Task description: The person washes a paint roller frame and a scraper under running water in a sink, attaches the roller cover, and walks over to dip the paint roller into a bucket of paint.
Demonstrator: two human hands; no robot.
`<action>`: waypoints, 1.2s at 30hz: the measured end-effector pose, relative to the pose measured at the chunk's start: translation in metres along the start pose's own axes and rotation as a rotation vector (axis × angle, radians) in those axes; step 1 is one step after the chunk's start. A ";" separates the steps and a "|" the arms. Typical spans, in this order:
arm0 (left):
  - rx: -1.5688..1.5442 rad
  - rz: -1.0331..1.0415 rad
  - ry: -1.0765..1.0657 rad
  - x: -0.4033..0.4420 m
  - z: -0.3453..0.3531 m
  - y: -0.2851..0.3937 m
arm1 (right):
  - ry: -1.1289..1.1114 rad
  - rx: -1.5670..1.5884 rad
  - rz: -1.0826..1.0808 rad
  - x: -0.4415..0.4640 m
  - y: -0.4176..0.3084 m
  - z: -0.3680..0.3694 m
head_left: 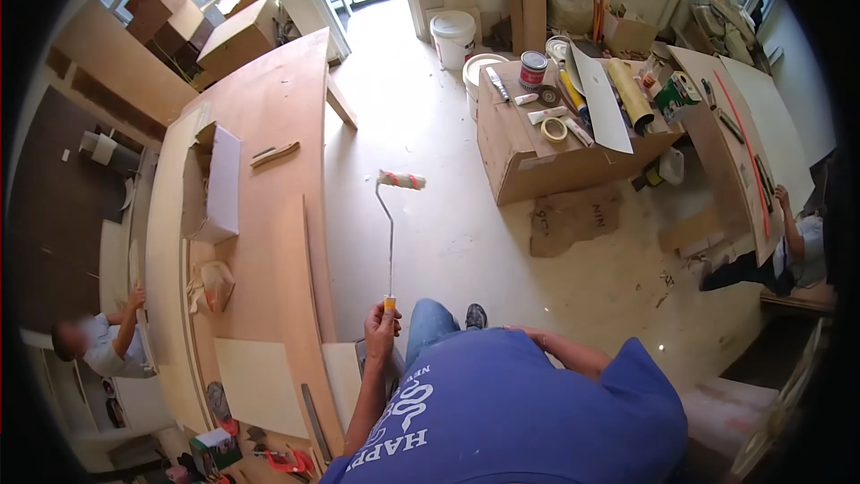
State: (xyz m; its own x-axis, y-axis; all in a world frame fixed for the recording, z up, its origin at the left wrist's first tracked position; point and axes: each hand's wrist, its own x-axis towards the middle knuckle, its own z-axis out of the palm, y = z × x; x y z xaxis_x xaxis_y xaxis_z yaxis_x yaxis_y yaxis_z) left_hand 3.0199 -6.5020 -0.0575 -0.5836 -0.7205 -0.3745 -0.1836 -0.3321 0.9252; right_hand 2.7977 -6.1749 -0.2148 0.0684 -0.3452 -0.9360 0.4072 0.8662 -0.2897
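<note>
My left hand (381,332) is closed around the orange handle of a paint roller (391,233). The roller stands upright in front of me, with its thin bent metal rod leading up to a white sleeve with red-orange stripes. My right hand (530,334) rests low against my body by the hem of my blue shirt (537,403); its fingers are largely hidden. Left of the roller stretches a long wooden worktable (296,161). On it lie a wooden-handled brush or scraper (275,154) and a long board (305,287).
At the right, a cardboard box (537,166) bears a paint can (533,69), a tape roll (554,130), tubes and a white sheet (600,99). White buckets (452,38) stand behind it. Flattened cardboard (573,220) lies on the floor. One person (116,345) works at left, another (793,242) at right.
</note>
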 end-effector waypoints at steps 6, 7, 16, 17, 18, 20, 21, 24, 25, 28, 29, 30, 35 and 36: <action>-0.065 -0.012 0.031 0.152 0.008 0.038 | -0.118 -0.003 -0.031 0.010 -0.137 -0.067; -0.064 -0.021 0.027 0.182 0.007 0.046 | -0.168 0.070 0.041 0.007 -0.171 -0.079; 0.002 -0.073 -0.145 0.462 0.028 0.169 | 0.538 -0.404 -0.792 0.049 -0.536 -0.123; -0.014 -0.066 -0.180 0.486 0.037 0.186 | 0.511 -0.352 -0.837 0.048 -0.580 -0.116; -0.025 -0.058 -0.218 0.511 0.048 0.203 | 0.435 -0.319 -0.858 0.040 -0.625 -0.107; -0.035 -0.037 -0.290 0.555 0.067 0.234 | 0.306 -0.246 -0.895 0.029 -0.703 -0.089; -0.041 -0.027 -0.320 0.574 0.078 0.249 | 0.251 -0.215 -0.907 0.030 -0.733 -0.084; -0.031 -0.001 -0.362 0.623 0.105 0.282 | 0.223 0.089 -1.110 0.051 -0.800 -0.075; -0.026 0.004 -0.376 0.640 0.112 0.291 | 0.118 0.180 -1.098 0.054 -0.821 -0.079; -0.014 0.009 -0.405 0.700 0.129 0.310 | -0.011 0.225 -1.074 0.053 -0.879 -0.111; -0.019 0.002 -0.409 0.719 0.135 0.318 | 0.000 0.225 -1.071 0.060 -0.897 -0.123; -0.023 -0.006 -0.411 0.738 0.142 0.324 | 0.009 0.225 -1.067 0.067 -0.915 -0.136; 0.070 0.018 -0.338 0.847 0.178 0.361 | -0.003 0.354 -1.139 0.098 -1.016 -0.190; 0.057 0.032 -0.329 0.869 0.188 0.368 | -0.002 0.343 -1.150 0.101 -1.037 -0.204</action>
State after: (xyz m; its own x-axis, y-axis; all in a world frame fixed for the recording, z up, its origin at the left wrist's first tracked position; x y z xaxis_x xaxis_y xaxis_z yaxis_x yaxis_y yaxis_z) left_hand 2.2968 -7.1359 -0.0307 -0.8124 -0.4914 -0.3139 -0.1999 -0.2710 0.9416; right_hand 2.1961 -7.0339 -0.0496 -0.4934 -0.8543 -0.1636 0.4518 -0.0910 -0.8875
